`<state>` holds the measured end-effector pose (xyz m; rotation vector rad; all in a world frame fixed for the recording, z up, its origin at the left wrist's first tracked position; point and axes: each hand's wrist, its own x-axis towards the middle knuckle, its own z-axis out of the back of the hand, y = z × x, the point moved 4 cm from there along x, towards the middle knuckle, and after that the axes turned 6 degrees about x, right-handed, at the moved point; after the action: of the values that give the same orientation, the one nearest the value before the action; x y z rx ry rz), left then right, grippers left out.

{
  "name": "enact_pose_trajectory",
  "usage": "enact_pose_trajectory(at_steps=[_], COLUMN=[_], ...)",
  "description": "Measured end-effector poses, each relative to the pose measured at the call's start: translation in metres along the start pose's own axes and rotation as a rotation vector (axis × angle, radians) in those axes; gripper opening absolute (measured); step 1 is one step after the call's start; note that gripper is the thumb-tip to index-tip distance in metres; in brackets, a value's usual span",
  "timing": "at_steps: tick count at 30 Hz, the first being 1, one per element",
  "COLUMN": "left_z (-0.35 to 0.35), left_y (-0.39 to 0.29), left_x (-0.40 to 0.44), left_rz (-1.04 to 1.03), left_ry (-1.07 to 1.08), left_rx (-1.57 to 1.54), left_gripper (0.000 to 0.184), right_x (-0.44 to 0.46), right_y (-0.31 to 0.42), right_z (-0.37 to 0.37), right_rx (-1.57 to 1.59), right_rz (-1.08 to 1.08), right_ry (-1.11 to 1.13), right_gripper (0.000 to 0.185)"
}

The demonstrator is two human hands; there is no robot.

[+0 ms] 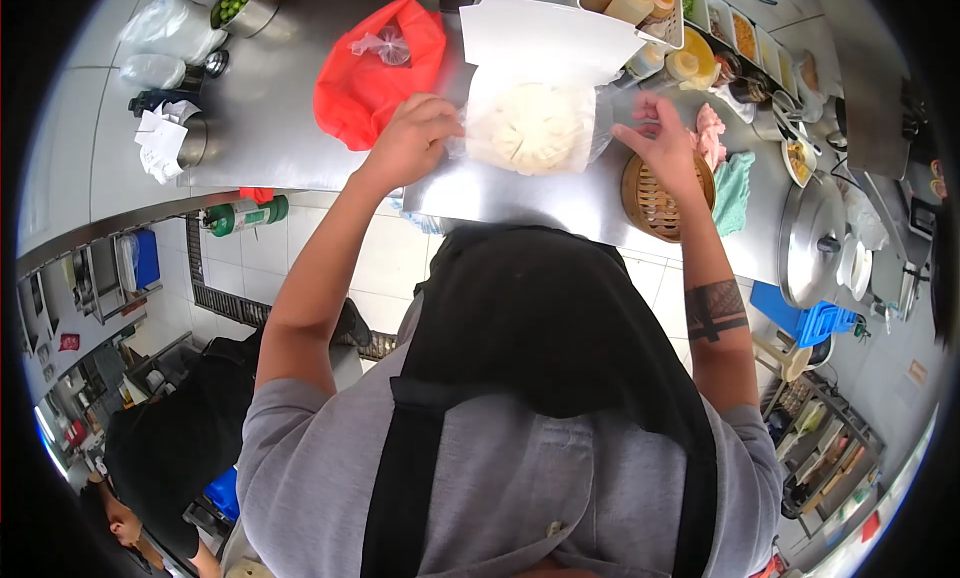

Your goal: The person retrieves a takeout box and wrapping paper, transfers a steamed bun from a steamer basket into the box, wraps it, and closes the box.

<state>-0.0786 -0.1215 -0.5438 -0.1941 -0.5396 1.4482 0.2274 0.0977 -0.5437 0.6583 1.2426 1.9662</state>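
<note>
In the head view, an open white takeaway box (pixel 478 138) stands on the counter in front of me, its lid (pixel 545 33) folded back. Inside sits a large, round, pale bun-like food with a pleated top (pixel 530 123); clear plastic (pixel 603 118) sticks out at both sides. My left hand (pixel 420 133) is at the box's left side, fingers curled together at the plastic's edge. To the right, my right hand (pixel 655 143) hovers with thumb and fingers apart, close to the plastic. Below that hand lies a round bamboo steamer (pixel 655 203), partly hidden by my forearm.
A red plastic bag (pixel 375 88) lies left of the box. Pink cloth (pixel 710 133) and green cloth (pixel 735 193) are at the right, near a large metal lid (pixel 810 238). Sauce bottles (pixel 630 3) stand behind. Another person in black (pixel 180 438) bends at lower left.
</note>
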Motion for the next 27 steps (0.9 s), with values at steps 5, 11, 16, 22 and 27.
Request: enact_pose_trajectory(at_steps=[5,11,16,22,27], left_z=[0.004,0.01,0.014,0.016,0.012], left_y=[-0.002,0.003,-0.006,-0.006,-0.002], left_x=[0.013,0.011,0.019,0.023,0.017], left_rz=[-0.02,-0.048,-0.133,-0.191,-0.19], left_ry=[-0.024,0.006,0.053,0.213,0.186], left_rx=[-0.071,-0.059,-0.034,-0.033,-0.012], left_gripper=[0.022,0.026,0.028,0.027,0.021], right_x=[0.036,0.031,0.038,0.052,0.023], right_y=[-0.02,0.009,0.054,0.047,0.038], right_z=[-0.031,-0.005,-0.045,-0.035,-0.023], right_rx=[0.098,-0.164,-0.728,-0.656,-0.468], right_rz=[-0.105,0.124,0.123,0.396,0.598], right_ry=[-0.184,-0.107,0.244,0.103,0.182], right_gripper=[0.026,0.042,0.029,0.013,0.013])
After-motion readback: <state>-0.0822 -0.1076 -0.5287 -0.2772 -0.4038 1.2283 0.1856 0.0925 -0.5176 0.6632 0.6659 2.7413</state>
